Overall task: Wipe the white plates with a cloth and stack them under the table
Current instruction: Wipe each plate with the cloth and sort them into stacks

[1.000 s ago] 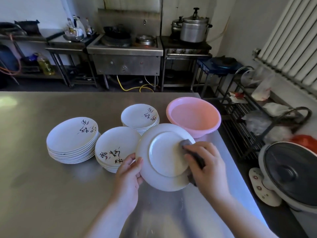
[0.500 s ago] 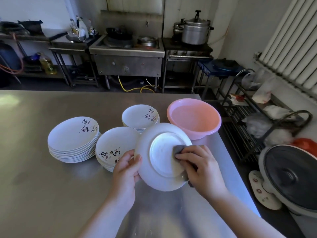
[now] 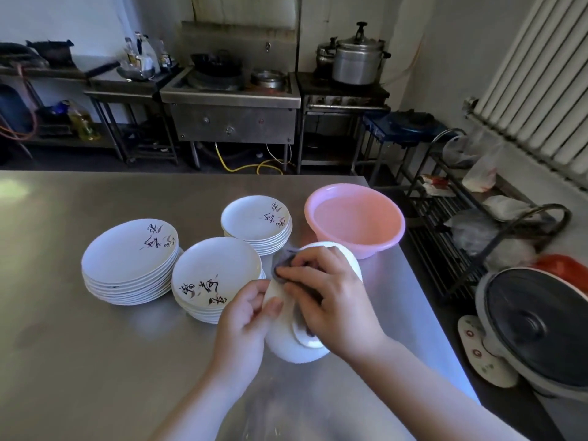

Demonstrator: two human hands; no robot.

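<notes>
While L hand [image 3: 246, 316] grips plate [image 3: 294, 348], R hand [image 3: 331, 297] rubs cloth [image 3: 281, 261].

Wiping right hand [image 3: 331, 300] moved with the grey cloth [image 3: 284, 261] from the held plate [image 3: 297, 346]'s right edge across to its upper left rim, nearer the middle stack [image 3: 216, 278]. Plate tipped more edge-on, underside now mostly covered by that hand. Left hand [image 3: 246, 316] shifted up, thumb now pinching the plate's left rim just below the cloth.
</notes>
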